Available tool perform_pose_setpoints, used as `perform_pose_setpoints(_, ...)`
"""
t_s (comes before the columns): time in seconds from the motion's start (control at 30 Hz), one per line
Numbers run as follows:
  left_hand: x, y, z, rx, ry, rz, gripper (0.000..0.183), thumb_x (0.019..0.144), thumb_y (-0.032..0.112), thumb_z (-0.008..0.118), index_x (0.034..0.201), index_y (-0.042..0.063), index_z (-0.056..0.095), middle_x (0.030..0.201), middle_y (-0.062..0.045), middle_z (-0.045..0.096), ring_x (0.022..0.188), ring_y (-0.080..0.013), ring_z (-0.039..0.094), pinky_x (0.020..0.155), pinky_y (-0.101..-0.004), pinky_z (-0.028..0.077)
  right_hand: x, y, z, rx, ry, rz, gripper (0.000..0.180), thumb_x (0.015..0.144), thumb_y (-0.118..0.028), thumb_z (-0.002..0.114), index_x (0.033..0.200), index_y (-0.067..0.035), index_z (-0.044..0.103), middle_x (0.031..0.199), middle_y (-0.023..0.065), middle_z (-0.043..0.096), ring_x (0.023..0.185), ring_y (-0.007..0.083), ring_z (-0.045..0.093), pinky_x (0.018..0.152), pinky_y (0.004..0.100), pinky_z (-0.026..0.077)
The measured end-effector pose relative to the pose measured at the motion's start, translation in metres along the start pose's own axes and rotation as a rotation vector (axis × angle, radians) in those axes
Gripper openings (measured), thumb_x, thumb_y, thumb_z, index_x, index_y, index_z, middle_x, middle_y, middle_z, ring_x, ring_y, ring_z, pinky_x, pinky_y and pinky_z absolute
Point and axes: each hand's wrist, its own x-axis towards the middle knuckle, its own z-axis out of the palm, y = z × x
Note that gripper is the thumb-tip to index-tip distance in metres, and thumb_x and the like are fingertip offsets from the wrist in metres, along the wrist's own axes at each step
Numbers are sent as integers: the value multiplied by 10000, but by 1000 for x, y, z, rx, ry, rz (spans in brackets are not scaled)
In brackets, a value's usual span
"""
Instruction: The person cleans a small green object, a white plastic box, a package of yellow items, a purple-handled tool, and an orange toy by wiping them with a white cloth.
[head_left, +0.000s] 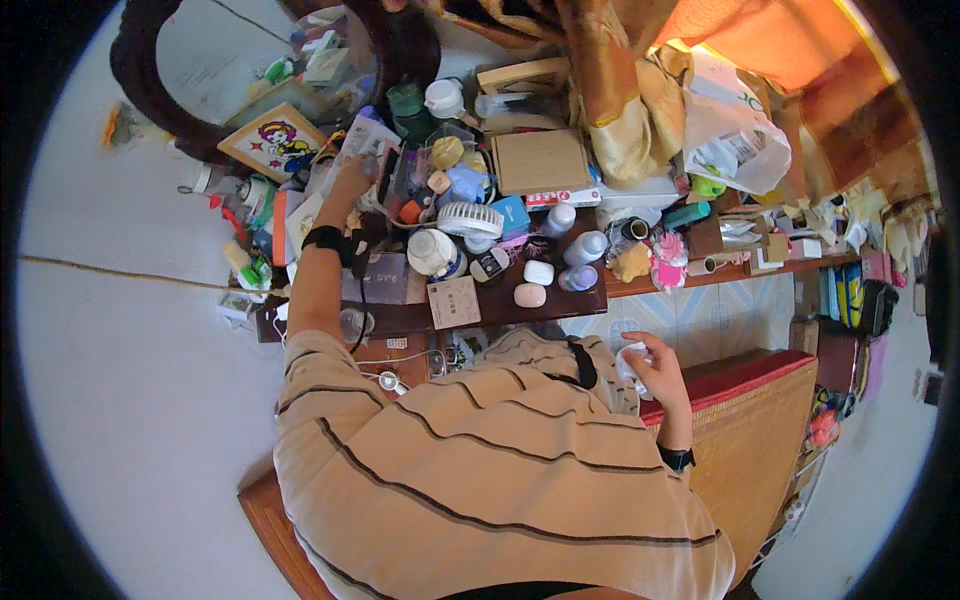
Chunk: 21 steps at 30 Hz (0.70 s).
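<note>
My left hand (358, 178) reaches far over the cluttered dressing table (525, 309), at a pale printed package (369, 136); its fingertips are partly hidden, so a grip cannot be made out. Beside it stands a clear bin (401, 180) of small items. My right hand (651, 367) is near my lap at the right, its curled fingers around a crumpled white tissue or thin plastic (631, 367). Nearer me on the table are a white handheld fan (470, 220), a white jar (431, 253), a square printed box (454, 302) and two small oval cases (530, 295).
A dark-framed mirror (409, 45) and a framed cartoon picture (274, 144) stand at the back left. A cardboard box (541, 162), several bottles (585, 248) and a white plastic bag (739, 150) crowd the back. At the right is a bed with a woven mat (739, 450).
</note>
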Motion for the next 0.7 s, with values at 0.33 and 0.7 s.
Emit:
perform_pose_setpoints(0.33,-25,5,-39,-271,199,-92,667,587,336,729,1126,33,479,1017,-186,575,947,-316,556,791,-364,441,7,-6,5,-35,22,-57,263,768,-80,573,1028,-40,573,757,67,576,638,88,499,572,216,413)
perform_pose_setpoints(0.7,-139,82,-134,-1116,797,109,474,738,118,657,1152,26,446,1151,-101,483,991,-168,473,837,-283,388,57,-60,29,112,-235,-389,468,769,-89,599,1206,-41,439,1119,64,505,1028,143,466,867,283,375)
